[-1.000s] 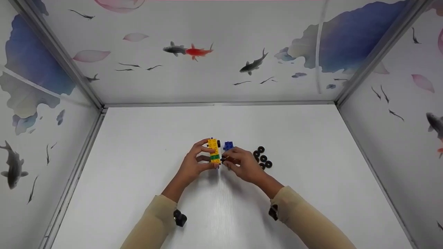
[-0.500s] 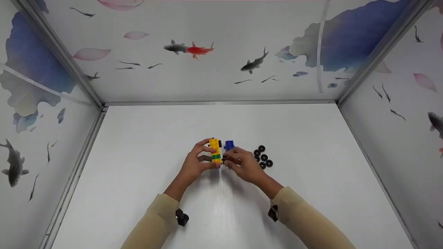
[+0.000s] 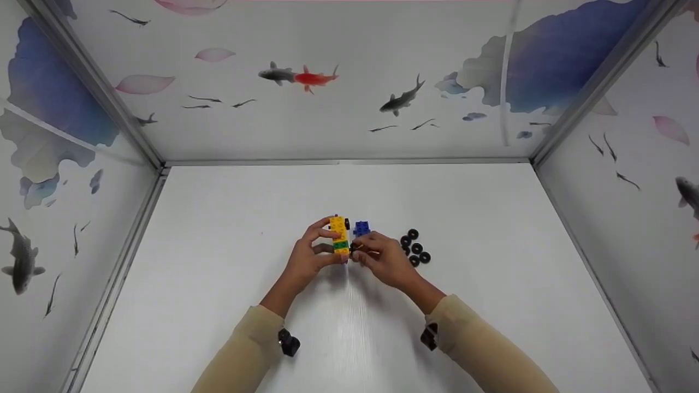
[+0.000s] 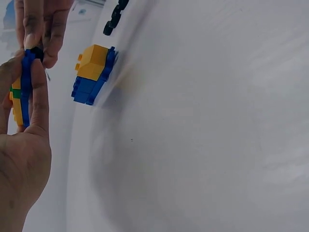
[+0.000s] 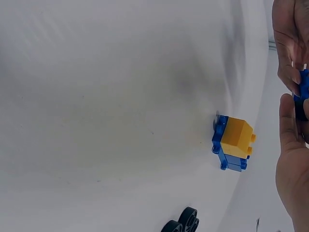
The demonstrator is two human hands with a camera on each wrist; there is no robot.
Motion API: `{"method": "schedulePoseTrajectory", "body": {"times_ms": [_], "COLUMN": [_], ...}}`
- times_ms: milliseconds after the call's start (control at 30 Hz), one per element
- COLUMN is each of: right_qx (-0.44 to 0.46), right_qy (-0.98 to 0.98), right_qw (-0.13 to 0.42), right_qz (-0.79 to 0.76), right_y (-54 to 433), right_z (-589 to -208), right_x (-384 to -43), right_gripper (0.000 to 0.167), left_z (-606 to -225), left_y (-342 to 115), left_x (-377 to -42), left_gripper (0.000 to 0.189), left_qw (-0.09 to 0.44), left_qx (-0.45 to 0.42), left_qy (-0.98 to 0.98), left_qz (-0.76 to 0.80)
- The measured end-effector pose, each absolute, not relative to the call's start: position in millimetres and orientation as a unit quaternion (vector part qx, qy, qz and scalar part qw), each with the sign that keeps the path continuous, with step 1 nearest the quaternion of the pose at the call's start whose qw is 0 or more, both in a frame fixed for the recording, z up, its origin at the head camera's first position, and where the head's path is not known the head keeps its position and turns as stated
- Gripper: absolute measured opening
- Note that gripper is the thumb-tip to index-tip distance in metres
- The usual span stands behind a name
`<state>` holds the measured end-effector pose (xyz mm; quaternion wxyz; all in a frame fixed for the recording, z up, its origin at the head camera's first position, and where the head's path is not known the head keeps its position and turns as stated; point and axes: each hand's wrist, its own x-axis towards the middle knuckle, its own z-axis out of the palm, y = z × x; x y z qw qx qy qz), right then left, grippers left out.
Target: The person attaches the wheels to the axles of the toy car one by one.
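My left hand (image 3: pixel 306 254) grips a toy-brick vehicle (image 3: pixel 337 222) by its sides, off the table. It has yellow bricks with a green band on top and a blue base (image 4: pixel 25 92), which shows in the left wrist view. One black wheel (image 3: pixel 347 224) sits on its far right side. At the near right side, my right hand (image 3: pixel 387 259) pinches a small black wheel (image 3: pixel 353 248) against the vehicle; fingers mostly cover it, so I cannot tell whether it is seated. The right wrist view shows the right hand (image 5: pixel 294 169) below part of the blue base (image 5: pixel 301 89).
Just beyond my right hand, a second blue brick piece (image 3: pixel 361 227) stands on the white table (image 3: pixel 229 218); the right wrist view shows its sloped yellow brick (image 5: pixel 236 137). Several loose black wheels (image 3: pixel 417 248) lie right of that hand. Printed walls (image 3: pixel 349 125) enclose the table.
Both hands keep nearly the same place and hold. The brick vehicle has shifted very slightly, its near end staying against the right fingers.
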<state>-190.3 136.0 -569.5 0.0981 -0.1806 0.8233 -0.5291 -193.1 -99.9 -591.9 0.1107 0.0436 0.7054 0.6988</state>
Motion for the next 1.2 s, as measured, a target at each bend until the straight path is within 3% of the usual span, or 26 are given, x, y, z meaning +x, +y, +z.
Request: {"method": "schedulePoseTrajectory", "body": {"times_ms": [1200], "right_qx": [-0.204], "right_qy": [0.827], "right_qw": [0.111], "right_qz": [-0.513], "right_y": [143], "right_z": [-571], "right_x": [-196], "right_gripper": [0.029], "left_z": [-591], "left_y": [-93], "left_x": [-193], "left_gripper": [0.040], "left_qw": [0.109], "left_qx": [0.072], "left_qy": [0.717], "left_qz": [0.685]}}
